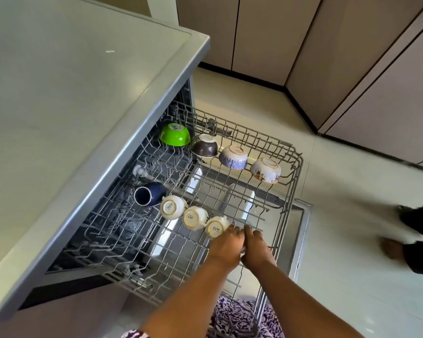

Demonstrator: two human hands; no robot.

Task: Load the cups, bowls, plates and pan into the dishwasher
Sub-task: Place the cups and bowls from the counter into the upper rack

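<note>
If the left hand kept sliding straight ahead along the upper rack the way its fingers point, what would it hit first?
Likely the nearest white cup: the left hand points up and away across the upper rack, its fingertips right beside that cup. Depth is unclear; it may already touch.

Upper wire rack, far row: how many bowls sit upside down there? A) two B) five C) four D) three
C: four bowls stand bases up along the far row of the grey wire rack: the green plastic bowl, the dark brown bowl, the blue patterned bowl and the white floral bowl.
</note>
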